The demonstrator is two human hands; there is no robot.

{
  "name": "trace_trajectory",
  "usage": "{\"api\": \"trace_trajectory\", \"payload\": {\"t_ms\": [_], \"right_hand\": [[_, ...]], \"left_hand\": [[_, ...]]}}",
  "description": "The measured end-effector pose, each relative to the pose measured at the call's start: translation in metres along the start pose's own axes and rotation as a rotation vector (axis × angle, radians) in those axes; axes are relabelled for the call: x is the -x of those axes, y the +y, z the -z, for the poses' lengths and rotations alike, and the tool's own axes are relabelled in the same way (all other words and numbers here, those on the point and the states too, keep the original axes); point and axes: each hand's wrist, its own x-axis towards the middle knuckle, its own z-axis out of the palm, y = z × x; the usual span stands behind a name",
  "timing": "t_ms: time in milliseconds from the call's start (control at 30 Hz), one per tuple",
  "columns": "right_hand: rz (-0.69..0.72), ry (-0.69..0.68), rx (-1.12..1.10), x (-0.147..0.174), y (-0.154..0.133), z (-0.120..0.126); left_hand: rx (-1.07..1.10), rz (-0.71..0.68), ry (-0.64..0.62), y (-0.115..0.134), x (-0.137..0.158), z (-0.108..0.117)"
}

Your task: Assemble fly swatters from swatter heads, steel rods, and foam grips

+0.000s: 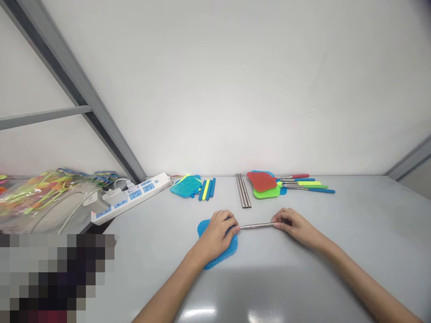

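My left hand (220, 231) is closed around the neck of a blue fly swatter head (218, 261), covering much of it. A shiny metal rod (257, 226) runs from that neck to my right hand (292, 225), whose fingertips pinch its far end. Whether the rod sits inside the neck is hidden by my left fingers. Behind them lie several loose metal rods (243, 190) side by side. Several handle sleeves (207, 189), blue and yellow, rest beside a stack of blue swatter heads (185, 186). Fly swatters with handles, a red one (261, 181) on top, are piled to the right.
A white power strip (134, 197) with plugs and cables lies at the left. Beyond it is a clear plastic bag (43, 193) of colourful items. A grey metal frame (84, 96) rises there, and a white wall (242, 89) stands behind the grey table (363, 215).
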Motion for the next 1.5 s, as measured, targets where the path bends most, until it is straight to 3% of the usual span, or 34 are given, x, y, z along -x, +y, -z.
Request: {"api": "trace_trajectory", "payload": {"t_ms": [233,400,733,1500], "right_hand": [[0.066,0.014,-0.026,-0.012,-0.001,-0.005],[0.074,0.1,-0.059,-0.012,0.002,-0.006],[-0.041,0.151,-0.186,-0.009,0.002,-0.001],[-0.031,0.084,-0.18,-0.006,0.001,-0.002]], "left_hand": [[-0.013,0.039,0.062,-0.002,0.0,0.004],[-0.018,0.077,0.098,-0.006,0.0,0.003],[0.033,0.064,0.047,-0.001,-0.001,0.006],[0.16,0.042,0.018,0.003,-0.002,0.004]]}}
